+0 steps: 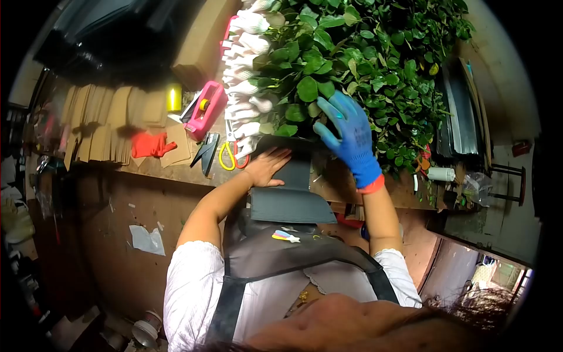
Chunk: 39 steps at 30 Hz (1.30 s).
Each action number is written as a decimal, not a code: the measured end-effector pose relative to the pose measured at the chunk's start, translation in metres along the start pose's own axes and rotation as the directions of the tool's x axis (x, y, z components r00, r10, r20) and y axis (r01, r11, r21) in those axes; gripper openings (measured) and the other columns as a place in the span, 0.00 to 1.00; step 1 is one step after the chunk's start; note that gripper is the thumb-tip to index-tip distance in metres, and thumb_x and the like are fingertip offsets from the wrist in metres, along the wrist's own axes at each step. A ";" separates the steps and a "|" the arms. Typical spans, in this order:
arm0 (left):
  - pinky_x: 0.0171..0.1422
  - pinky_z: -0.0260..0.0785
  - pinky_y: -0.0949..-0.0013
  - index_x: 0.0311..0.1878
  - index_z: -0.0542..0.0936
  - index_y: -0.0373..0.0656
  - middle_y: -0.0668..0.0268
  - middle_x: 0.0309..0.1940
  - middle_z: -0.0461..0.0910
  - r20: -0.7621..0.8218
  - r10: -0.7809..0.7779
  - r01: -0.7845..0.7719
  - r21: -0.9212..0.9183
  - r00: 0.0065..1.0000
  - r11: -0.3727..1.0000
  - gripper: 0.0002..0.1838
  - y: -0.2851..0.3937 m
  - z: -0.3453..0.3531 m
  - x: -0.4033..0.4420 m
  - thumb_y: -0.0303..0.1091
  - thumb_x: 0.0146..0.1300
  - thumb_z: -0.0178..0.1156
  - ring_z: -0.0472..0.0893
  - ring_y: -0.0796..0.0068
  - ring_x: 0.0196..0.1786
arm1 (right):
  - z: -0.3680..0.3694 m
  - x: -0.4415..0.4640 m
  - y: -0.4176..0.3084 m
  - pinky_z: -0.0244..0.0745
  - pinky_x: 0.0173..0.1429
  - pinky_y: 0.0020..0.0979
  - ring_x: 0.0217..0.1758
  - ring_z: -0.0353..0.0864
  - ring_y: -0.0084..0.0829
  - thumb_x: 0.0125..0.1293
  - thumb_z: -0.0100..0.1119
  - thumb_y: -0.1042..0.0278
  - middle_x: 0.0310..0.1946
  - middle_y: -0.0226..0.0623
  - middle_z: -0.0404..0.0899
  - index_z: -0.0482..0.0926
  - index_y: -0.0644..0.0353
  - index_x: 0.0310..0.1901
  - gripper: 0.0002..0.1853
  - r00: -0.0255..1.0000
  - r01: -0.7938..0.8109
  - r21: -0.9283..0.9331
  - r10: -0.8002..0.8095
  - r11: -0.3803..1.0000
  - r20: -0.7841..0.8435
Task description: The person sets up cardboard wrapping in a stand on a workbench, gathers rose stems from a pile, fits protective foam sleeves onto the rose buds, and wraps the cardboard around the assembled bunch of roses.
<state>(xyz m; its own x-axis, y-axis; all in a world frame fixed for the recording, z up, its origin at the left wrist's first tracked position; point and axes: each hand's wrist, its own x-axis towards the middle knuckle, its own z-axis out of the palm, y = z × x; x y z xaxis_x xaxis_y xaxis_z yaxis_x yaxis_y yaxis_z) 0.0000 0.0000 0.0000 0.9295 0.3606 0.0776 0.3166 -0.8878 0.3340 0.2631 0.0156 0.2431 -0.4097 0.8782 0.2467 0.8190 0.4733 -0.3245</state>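
Note:
My left hand (268, 168), bare, lies with its fingers stretched out on a dark grey sheet (293, 171) at the table's front edge. The sheet bends down over the edge towards my apron. My right hand (350, 132) wears a blue knitted glove with an orange-red cuff. Its fingers are apart, held at the near side of a big heap of leafy green stems (363, 58); whether they touch the leaves I cannot tell. A column of white, net-covered flower heads (241, 88) lines the left side of the leaves.
Left of the flower heads are scissors (227, 157) with yellow and red handles, a black stapler (206, 154), a pink tape dispenser (205, 110), a red cloth (152, 144) and brown cardboard pieces (120, 108). A white roll (441, 174) and stacked dark sheets (460, 111) are on the right.

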 end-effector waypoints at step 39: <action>0.86 0.36 0.50 0.79 0.58 0.39 0.51 0.80 0.57 0.090 -0.054 0.051 0.029 0.994 0.998 0.50 0.002 -0.015 0.001 0.70 0.67 0.49 0.51 0.55 0.84 | 0.070 -0.035 -0.021 0.78 0.53 0.42 0.50 0.83 0.44 0.62 0.70 0.55 0.50 0.40 0.84 0.81 0.54 0.58 0.24 0.992 -0.116 -0.097 0.121 0.988 0.041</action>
<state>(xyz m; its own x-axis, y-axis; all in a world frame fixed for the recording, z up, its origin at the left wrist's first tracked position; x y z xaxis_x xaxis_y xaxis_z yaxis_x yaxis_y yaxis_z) -0.0015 0.0025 0.0146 0.9245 0.3803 -0.0255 0.3690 -0.8760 0.3106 0.2319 -0.0207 0.1770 -0.3241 0.9310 0.1679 0.8960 0.3590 -0.2612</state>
